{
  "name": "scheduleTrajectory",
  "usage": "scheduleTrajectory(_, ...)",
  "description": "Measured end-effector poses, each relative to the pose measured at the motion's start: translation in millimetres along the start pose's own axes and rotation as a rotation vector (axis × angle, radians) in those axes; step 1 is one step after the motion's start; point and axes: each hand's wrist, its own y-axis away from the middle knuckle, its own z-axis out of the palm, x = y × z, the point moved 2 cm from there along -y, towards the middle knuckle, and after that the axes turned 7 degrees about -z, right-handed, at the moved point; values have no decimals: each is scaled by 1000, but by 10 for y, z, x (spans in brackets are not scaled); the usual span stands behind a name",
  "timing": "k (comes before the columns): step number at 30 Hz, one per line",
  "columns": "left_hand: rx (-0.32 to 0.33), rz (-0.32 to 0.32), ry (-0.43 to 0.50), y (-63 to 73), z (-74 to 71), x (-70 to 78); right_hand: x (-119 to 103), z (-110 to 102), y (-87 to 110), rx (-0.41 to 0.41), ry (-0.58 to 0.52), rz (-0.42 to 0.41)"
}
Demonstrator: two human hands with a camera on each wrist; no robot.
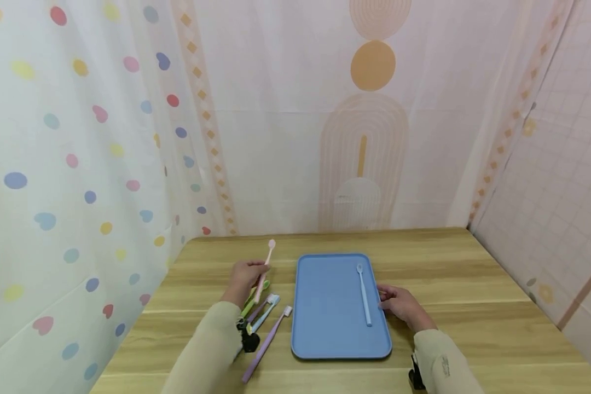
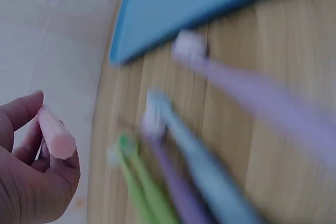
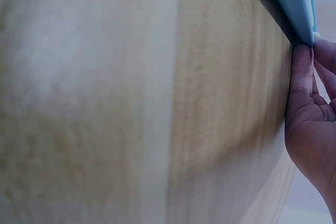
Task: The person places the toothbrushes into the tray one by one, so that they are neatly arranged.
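Note:
My left hand pinches a pink toothbrush by its handle, head pointing up and away, above a cluster of toothbrushes. In the left wrist view, the pink handle's blunt end sticks out between thumb and fingers. Below lie two green toothbrushes, a purple one and a light blue one. My right hand grips the right edge of a blue tray, with a finger against its underside in the right wrist view. On the tray lies a light blue toothbrush.
A lighter purple toothbrush lies slantwise between the cluster and the tray's left edge. The wooden table reaches back to a patterned curtain, with a dotted curtain on the left.

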Motion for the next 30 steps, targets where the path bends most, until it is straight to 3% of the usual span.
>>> scheduleTrajectory(6,43,19,101,100,552,-16,45,9,8,15,24,10)
scheduleTrajectory(13,65,14,136,200,1089,-18,22,8,7,18,5,10)
scheduleTrajectory(24,50,-6,174,397,1612,-105,-1,-65,42,28,10,11)
scheduleTrajectory(30,121,7,120,483,1857,-168,3,-104,78,31,1,8)
